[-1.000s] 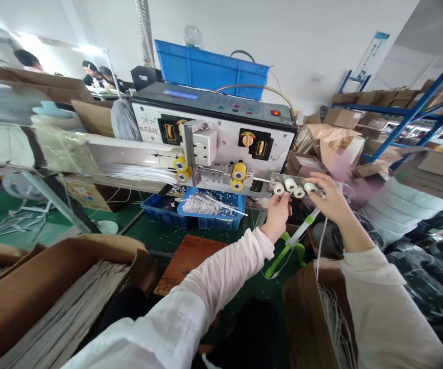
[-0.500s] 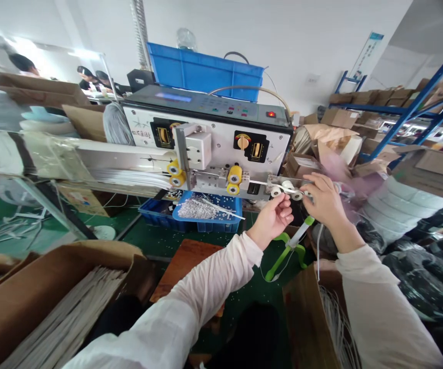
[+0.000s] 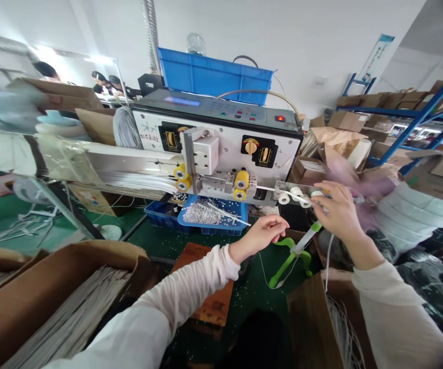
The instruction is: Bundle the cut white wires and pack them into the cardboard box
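A wire cutting machine [image 3: 221,148] with yellow feed rollers [image 3: 240,184] faces me. At its right end a clear bracket carries small white guide rollers [image 3: 296,193], with a white cable [image 3: 269,187] running through them. My right hand [image 3: 337,207] is at the outer end of these rollers, thumb and fingers pinched on the cable, whose free length hangs below the hand. My left hand [image 3: 265,230] hangs below and left of the rollers, apart from the cable, its fingers curled together with nothing visible in them.
A blue tray [image 3: 240,225] of white scraps sits under the machine. Cardboard boxes of cables stand at lower left [image 3: 52,266] and lower right [image 3: 306,312]. A green-footed stand [image 3: 296,248] and a wooden stool [image 3: 209,302] are on the floor. Several people sit far left.
My left hand has come away from the cable and guide rollers, moving down and left. My right hand stays at the rollers. The view has shifted slightly.
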A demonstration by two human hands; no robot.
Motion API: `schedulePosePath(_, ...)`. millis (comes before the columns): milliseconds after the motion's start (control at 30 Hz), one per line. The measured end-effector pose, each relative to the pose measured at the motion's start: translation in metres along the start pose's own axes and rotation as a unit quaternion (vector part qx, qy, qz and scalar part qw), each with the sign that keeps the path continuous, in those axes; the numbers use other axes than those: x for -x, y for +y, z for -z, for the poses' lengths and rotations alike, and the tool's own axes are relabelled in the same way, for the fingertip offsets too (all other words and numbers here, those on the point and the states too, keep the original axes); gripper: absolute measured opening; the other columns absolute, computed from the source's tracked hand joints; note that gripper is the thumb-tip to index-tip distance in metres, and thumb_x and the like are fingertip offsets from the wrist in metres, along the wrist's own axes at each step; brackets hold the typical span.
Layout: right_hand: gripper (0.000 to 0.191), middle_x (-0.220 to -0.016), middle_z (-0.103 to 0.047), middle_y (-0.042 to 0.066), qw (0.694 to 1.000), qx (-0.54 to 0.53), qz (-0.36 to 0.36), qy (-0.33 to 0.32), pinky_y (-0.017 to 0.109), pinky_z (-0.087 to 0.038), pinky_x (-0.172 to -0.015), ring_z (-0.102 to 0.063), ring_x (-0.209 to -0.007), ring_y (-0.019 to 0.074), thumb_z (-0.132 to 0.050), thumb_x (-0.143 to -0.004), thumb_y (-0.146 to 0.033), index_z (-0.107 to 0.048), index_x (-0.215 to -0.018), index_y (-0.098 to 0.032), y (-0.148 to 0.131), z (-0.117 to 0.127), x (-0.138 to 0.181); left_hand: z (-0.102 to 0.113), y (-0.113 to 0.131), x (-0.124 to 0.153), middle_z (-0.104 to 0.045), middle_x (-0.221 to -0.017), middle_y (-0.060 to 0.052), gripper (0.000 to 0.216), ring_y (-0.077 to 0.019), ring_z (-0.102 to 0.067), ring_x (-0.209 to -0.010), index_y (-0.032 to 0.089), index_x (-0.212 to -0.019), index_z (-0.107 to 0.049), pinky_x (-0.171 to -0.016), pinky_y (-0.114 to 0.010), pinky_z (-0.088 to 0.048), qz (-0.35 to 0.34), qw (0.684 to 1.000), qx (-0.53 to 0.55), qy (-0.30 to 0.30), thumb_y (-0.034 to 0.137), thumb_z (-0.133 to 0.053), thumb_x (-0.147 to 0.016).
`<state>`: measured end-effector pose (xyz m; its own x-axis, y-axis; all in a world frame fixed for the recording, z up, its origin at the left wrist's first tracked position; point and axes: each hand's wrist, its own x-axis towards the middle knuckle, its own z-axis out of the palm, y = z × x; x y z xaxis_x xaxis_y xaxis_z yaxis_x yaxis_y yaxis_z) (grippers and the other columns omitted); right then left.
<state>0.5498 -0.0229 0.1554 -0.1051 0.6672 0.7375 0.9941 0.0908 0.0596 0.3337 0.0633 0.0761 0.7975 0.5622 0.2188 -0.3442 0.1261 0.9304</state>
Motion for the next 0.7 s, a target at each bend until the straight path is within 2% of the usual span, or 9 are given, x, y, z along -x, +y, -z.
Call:
schedulePosePath(133,0.01,-0.115,-0.07,0.005,0.994,-0.087,0.035,-0.049,0.05,-0.045,-0.105,-0.057,-0.12,0.0311,-0.06,-0.085,-0.026,-0.07,-0.081,-0.027,-0.007,0.021,-0.01,0.013,0.01,0.005,-0.06,-0.072,0.0,0.021,-0.0068,-0.048,-0.052,0.016,-0.089,-0.064,-0.052,-0.022,-0.037,-0.017,0.993,-0.112,-0.028,0.036,-0.063,-0.085)
schedulePosePath(200,0.009,-0.105,-0.072,0.006,0.991,-0.106,0.026,-0.074,0.047,-0.048,-0.101,-0.062,-0.113,0.0299,-0.058,-0.086,-0.026,-0.068,-0.085,-0.026,-0.009,0.033,-0.004,0.019,0.013,0.007,-0.061,-0.074,-0.001,0.019,-0.008,-0.051,-0.056,0.016,-0.092,-0.064,-0.056,-0.023,-0.04,-0.046,0.985,-0.161,-0.04,0.034,-0.059,-0.088)
schedulePosePath(300,0.013,-0.1,-0.073,0.006,0.989,-0.091,-0.029,-0.112,0.04,-0.053,-0.087,-0.068,-0.096,0.0276,-0.056,-0.089,-0.028,-0.066,-0.096,-0.026,-0.005,0.046,0.019,0.026,0.02,0.009,-0.063,-0.081,-0.003,0.02,-0.0109,-0.057,-0.067,0.017,-0.103,-0.063,-0.065,-0.024,-0.045,-0.119,0.96,-0.249,-0.043,0.031,-0.056,-0.091)
schedulePosePath(400,0.023,-0.106,-0.072,0.007,0.993,-0.032,-0.042,-0.102,0.039,-0.053,-0.086,-0.069,-0.097,0.0279,-0.054,-0.092,-0.028,-0.065,-0.112,-0.025,0.005,0.051,0.038,0.03,0.032,0.006,-0.065,-0.088,-0.003,0.035,-0.0121,-0.06,-0.072,0.018,-0.126,-0.056,-0.069,-0.025,-0.047,-0.175,0.922,-0.343,-0.027,0.029,-0.052,-0.093)
schedulePosePath(467,0.024,-0.109,-0.072,0.008,0.997,0.005,-0.013,-0.07,0.041,-0.052,-0.092,-0.068,-0.103,0.0284,-0.053,-0.095,-0.026,-0.065,-0.115,-0.023,0.008,0.049,0.04,0.029,0.041,0.002,-0.068,-0.091,-0.002,0.048,-0.0126,-0.061,-0.07,0.02,-0.141,-0.045,-0.069,-0.027,-0.048,-0.183,0.884,-0.43,-0.023,0.027,-0.05,-0.093)
schedulePosePath(567,0.026,-0.113,-0.071,0.008,0.998,0.013,0.047,-0.046,0.04,-0.051,-0.095,-0.067,-0.105,0.0261,-0.052,-0.096,-0.021,-0.065,-0.119,-0.023,0.005,0.044,0.027,0.022,0.053,-0.005,-0.073,-0.096,-0.002,0.06,-0.0169,-0.066,-0.076,0.021,-0.151,-0.032,-0.07,-0.031,-0.049,-0.172,0.793,-0.584,-0.022,0.026,-0.048,-0.093)
schedulePosePath(633,0.029,-0.117,-0.07,0.007,0.995,0.008,0.081,-0.058,0.035,-0.052,-0.091,-0.067,-0.105,0.0237,-0.052,-0.097,-0.021,-0.065,-0.123,-0.024,0.001,0.042,0.016,0.016,0.059,-0.008,-0.074,-0.1,-0.005,0.062,-0.022,-0.069,-0.082,0.018,-0.152,-0.03,-0.068,-0.034,-0.05,-0.161,0.731,-0.663,-0.012,0.028,-0.047,-0.093)
schedulePosePath(700,0.029,-0.112,-0.072,0.006,0.99,0.015,0.103,-0.092,0.031,-0.052,-0.083,-0.068,-0.1,0.0217,-0.052,-0.097,-0.023,-0.067,-0.122,-0.025,-0.001,0.043,0.006,0.012,0.063,-0.01,-0.075,-0.101,-0.007,0.062,-0.0257,-0.071,-0.085,0.016,-0.151,-0.03,-0.066,-0.036,-0.05,-0.154,0.683,-0.714,-0.006,0.031,-0.046,-0.093)
